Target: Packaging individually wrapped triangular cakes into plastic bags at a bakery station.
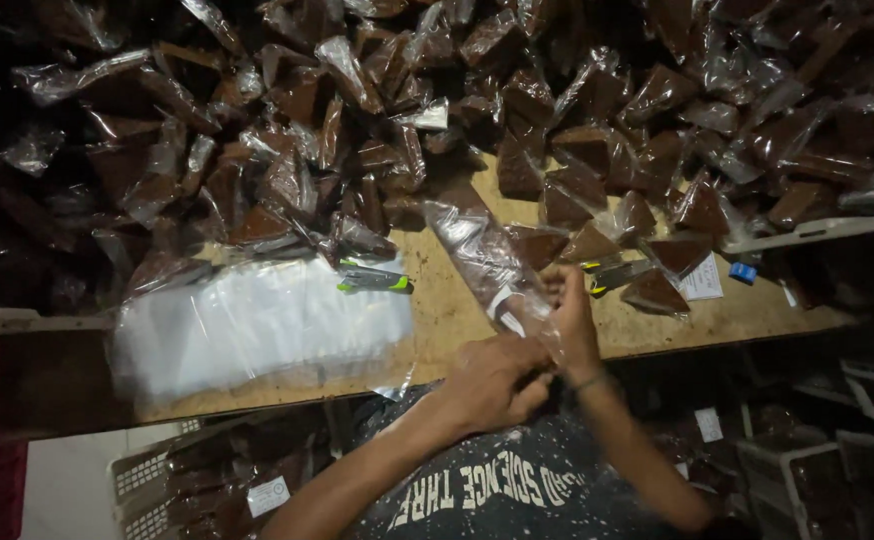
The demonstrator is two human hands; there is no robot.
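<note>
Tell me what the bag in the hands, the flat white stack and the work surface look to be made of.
Bag between left hand and right hand: thin clear plastic film, glossy; it crinkles and catches glare. Stack of empty bags: likely the same film, milky where layered, shiny at the edges. Board: probably unpainted plywood or similar, matt tan, faint grain and scuffs.

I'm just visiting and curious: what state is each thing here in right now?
Bag: clear, held by both hands.
Left hand: closed on the bag's end.
Right hand: pinching the bag.
Empty bags: stacked flat.
Wrapped wedges: bagged, heaped.
Cutter: lying untouched.
</note>
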